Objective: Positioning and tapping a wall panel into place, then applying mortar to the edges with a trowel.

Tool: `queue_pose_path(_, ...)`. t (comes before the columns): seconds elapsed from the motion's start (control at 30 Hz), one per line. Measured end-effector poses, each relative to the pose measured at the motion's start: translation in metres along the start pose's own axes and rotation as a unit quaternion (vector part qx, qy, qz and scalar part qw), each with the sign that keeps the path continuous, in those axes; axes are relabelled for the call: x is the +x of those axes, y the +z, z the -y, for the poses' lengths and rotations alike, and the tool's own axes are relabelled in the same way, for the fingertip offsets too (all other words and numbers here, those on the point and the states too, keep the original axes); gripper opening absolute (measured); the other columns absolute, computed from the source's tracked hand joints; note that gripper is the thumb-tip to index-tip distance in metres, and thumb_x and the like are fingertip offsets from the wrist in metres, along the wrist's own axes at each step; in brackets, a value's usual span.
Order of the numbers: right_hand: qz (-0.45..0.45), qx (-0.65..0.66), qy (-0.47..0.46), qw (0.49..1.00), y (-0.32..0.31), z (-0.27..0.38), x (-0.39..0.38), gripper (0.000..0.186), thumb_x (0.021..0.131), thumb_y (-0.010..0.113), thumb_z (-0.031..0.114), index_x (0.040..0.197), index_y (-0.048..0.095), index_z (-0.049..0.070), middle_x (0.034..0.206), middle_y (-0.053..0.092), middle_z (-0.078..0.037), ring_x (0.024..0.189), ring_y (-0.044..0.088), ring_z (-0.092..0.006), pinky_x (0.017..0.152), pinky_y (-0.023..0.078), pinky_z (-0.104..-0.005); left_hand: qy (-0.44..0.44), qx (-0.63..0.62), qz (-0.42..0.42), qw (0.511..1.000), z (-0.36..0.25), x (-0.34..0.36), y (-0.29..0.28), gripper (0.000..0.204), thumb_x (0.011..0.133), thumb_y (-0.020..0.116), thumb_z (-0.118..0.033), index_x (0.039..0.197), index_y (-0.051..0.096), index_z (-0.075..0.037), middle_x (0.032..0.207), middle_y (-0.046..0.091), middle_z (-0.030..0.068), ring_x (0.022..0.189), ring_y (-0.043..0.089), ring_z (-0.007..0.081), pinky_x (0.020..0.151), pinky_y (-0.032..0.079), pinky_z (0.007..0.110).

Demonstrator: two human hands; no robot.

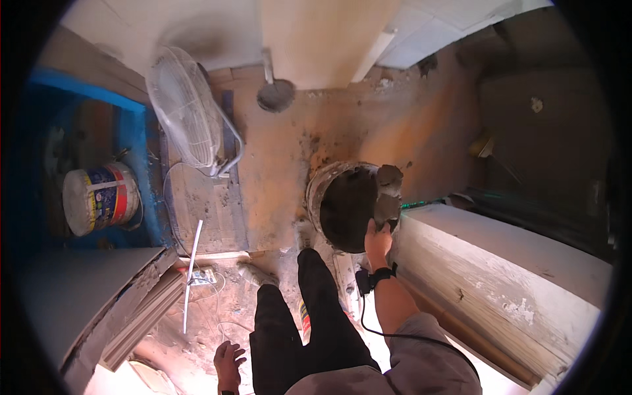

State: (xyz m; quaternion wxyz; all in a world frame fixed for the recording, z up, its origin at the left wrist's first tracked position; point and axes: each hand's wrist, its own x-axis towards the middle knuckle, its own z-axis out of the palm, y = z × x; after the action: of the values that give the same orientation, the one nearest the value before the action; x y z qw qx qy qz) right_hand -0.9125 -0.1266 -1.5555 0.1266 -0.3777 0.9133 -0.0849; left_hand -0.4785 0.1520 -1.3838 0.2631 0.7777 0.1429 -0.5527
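The left hand hangs low by the leg, fingers loosely spread, holding nothing. Ahead, the right hand grips a mortar-laden trowel, blade pointing away over the bucket, which stands just beside the white ledge. Open floor lies left, toward the fan.

This is a room under building or renovation work. A mortar-caked bucket sits at centre on a dusty bare floor, with a rough plastered ledge at four o'clock. Stacked boards lie at eight o'clock, a paint tub at nine, a floor fan at eleven.
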Motion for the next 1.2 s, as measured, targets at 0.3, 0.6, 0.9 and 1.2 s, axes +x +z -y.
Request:
queue_pose_path(0.3,0.045,0.001,-0.314,0.948,-0.193,0.110,-0.098,0.054,0.078,0.078,0.050,0.080,0.069,-0.004,0.074,0.069,-0.021,0.061,0.065,-0.0362,0.059,0.050,-0.0452,0.096,-0.114,0.029,0.988,0.035,-0.008,-0.108,0.039,0.095,0.060,-0.020,0.128,0.049,-0.002,0.104,0.065,0.0123,0.091,0.068,0.0235,0.071,0.054,0.034)
queue_pose_path(0.6,0.102,0.120,-0.819,0.551,-0.242,0.278,-0.306,0.034,0.081,0.074,0.035,0.084,0.066,0.002,0.072,0.064,-0.018,0.069,0.063,-0.0414,0.059,0.050,-0.0472,0.164,-0.367,-0.070,0.913,0.065,-0.049,-0.179,0.042,0.095,0.059,-0.024,0.128,0.053,0.001,0.105,0.066,0.0142,0.086,0.067,0.0253,0.067,0.055,0.035)
queue_pose_path(0.9,0.200,0.226,-0.922,0.243,-0.254,0.473,-0.481,0.032,0.078,0.077,0.035,0.082,0.063,0.006,0.073,0.065,-0.014,0.062,0.063,-0.0347,0.053,0.050,-0.0413,0.068,-0.538,-0.161,0.825,0.142,-0.081,-0.164,0.045,0.095,0.056,-0.024,0.133,0.048,-0.002,0.108,0.063,0.0134,0.085,0.066,0.0258,0.067,0.053,0.038)
queue_pose_path(1.2,0.309,0.127,-0.940,0.074,-0.235,0.598,-0.546,0.045,0.082,0.070,0.047,0.088,0.067,0.003,0.077,0.068,-0.016,0.068,0.066,-0.0374,0.060,0.053,-0.0433,0.022,-0.679,-0.288,0.675,0.118,-0.103,-0.062,0.048,0.097,0.053,-0.024,0.137,0.042,0.000,0.115,0.061,0.0165,0.091,0.066,0.0298,0.071,0.054,0.043)
